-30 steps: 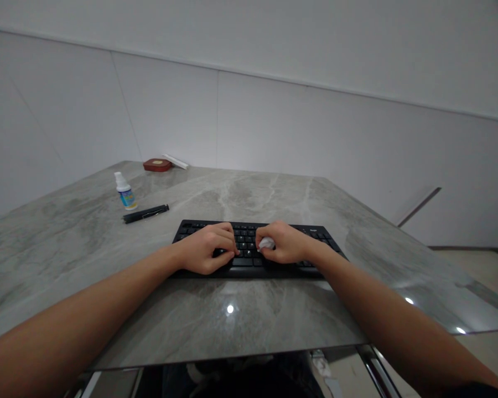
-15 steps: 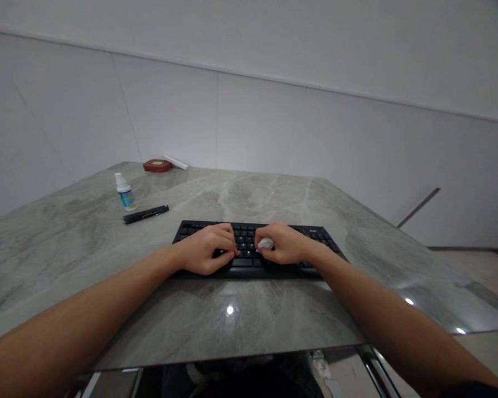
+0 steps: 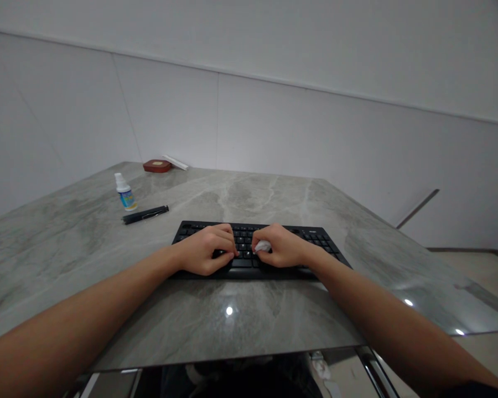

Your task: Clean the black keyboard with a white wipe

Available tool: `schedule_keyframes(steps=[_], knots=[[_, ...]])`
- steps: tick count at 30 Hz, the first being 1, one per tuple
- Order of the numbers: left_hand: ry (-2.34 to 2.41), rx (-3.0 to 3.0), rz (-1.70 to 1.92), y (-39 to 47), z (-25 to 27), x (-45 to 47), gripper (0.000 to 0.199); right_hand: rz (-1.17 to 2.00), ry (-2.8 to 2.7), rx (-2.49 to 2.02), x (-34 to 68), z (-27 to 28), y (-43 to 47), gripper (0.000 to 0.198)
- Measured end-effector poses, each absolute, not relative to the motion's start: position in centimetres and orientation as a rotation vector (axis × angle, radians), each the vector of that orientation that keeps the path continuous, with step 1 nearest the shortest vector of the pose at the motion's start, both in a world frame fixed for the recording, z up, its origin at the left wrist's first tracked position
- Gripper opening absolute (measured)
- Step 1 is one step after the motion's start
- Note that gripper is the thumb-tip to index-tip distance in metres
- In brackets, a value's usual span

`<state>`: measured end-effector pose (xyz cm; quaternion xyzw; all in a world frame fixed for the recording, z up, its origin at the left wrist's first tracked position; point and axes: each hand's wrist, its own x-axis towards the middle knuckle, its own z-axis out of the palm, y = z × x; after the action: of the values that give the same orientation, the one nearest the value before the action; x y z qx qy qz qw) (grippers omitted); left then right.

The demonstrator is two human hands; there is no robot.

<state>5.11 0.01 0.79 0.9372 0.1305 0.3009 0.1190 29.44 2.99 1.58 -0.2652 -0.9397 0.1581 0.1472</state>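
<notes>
A black keyboard (image 3: 244, 263) lies flat on the table in front of me. My left hand (image 3: 207, 250) rests on its left half, fingers curled and pressed against the keys, thumb tip close to the index finger. Over the middle keys, just right of it, my right hand (image 3: 283, 245) is closed around a crumpled white tissue (image 3: 263, 246). Part of the tissue shows between thumb and forefinger, touching or just above the keys. Both hands cover many keys.
A white spray bottle (image 3: 126, 194) with a blue label stands at the left. Beside it lies a black pen (image 3: 146, 214). A reddish-brown case (image 3: 156, 166) and a flat white object (image 3: 175, 162) sit at the back. The marble-patterned table (image 3: 232, 337) meets a white wall (image 3: 265, 127).
My right hand has shifted slightly left across the keys with the tissue in it. The left hand and the keyboard look nearly unmoved.
</notes>
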Motion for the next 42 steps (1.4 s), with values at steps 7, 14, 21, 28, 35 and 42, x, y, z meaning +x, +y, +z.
schedule_keyframes(steps=[7, 14, 21, 28, 35, 42], knots=[[0.383, 2.745, 0.86, 0.0, 0.9, 5.1, 0.02, 0.519, -2.675, -0.636, 28.7, 1.3, 2.6, 0.017], [0.386, 2.748, 0.868, 0.0, 0.8, 5.1, 0.02, 0.548, -2.782, -0.767, 29.9, 2.3, 3.5, 0.018], [0.383, 2.745, 0.871, -0.1, 0.9, 5.1, 0.021, 0.478, -2.703, -0.771, 29.6, 1.6, 3.2, 0.019], [0.389, 2.748, 0.868, -0.1, 0.9, 5.2, 0.021, 0.62, -2.819, -0.808, 30.5, 2.6, 3.5, 0.017], [0.381, 2.749, 0.88, -0.1, 1.0, 5.2, 0.021, 0.518, -2.73, -0.788, 29.8, 1.9, 3.3, 0.02], [0.387, 2.745, 0.869, -0.1, 0.9, 5.2, 0.02, 0.657, -2.805, -0.788, 30.5, 2.4, 3.7, 0.017]])
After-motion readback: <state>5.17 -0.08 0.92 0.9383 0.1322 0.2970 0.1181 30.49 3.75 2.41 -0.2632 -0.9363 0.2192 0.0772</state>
